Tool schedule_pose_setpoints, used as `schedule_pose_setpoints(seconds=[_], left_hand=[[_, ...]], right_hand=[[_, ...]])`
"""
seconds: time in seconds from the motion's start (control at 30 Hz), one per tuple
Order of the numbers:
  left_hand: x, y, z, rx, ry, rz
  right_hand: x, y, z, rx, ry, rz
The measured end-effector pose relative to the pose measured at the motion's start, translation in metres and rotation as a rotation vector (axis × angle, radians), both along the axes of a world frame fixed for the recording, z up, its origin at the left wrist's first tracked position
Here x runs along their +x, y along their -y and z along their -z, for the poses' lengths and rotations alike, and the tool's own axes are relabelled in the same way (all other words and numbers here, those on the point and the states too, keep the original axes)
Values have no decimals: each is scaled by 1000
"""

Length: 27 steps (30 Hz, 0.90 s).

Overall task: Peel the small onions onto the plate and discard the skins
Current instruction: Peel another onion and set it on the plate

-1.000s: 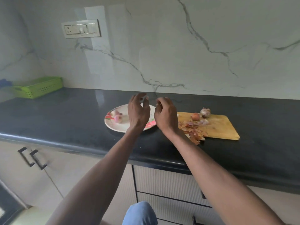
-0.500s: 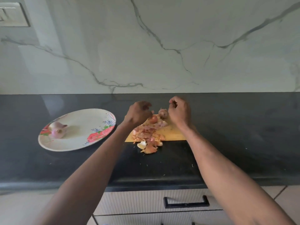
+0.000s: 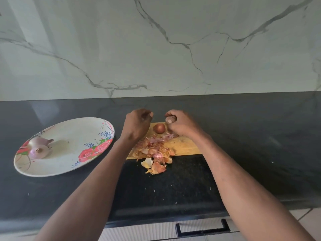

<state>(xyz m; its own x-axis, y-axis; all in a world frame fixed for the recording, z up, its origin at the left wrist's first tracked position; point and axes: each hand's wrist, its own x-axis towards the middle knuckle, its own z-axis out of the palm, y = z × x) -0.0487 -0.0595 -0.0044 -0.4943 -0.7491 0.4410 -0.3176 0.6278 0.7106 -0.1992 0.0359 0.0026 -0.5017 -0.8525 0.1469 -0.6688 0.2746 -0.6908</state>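
Observation:
A white floral plate [image 3: 74, 153] lies at the left of the black counter with two peeled small onions [image 3: 39, 147] on its left side. A wooden cutting board [image 3: 187, 146] sits in the middle, with an unpeeled brown onion [image 3: 159, 128] on it and a pile of onion skins [image 3: 153, 153] spilling off its front edge. My right hand [image 3: 182, 126] grips a small pale onion [image 3: 169, 119] at the board's back. My left hand [image 3: 138, 124] hovers just left of it with fingers curled; nothing shows in them.
The marble wall stands right behind the counter [image 3: 260, 136]. Below the counter's front edge are drawers with a black handle [image 3: 202, 229].
My view and both hands have shifted from the plate to the cutting board. My right hand has closed round the small pale onion at the board's back.

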Motion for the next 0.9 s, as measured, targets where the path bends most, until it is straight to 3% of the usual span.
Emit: schedule_pose_setpoints(seconds=[0.17,0.27,0.4,0.53,0.7,0.9], left_hand=[[-2,1,1,15,-109,-17],[-3,1,-2,288,-335,107],[2,6,-8,634,-470,342],[8,3,-12,807,-477,506],[16,8,-16,1001,-634,540],[19,5,-15,1025,-671,557]], right_hand=[[0,5,3,-306,131,66],[2,6,-2,-462,289,29],[9,6,1,-437,197,-76],[16,3,1,-448,134,-176],[19,-3,-7,-509,459,-164],[19,-5,-4,-555,522,-192]])
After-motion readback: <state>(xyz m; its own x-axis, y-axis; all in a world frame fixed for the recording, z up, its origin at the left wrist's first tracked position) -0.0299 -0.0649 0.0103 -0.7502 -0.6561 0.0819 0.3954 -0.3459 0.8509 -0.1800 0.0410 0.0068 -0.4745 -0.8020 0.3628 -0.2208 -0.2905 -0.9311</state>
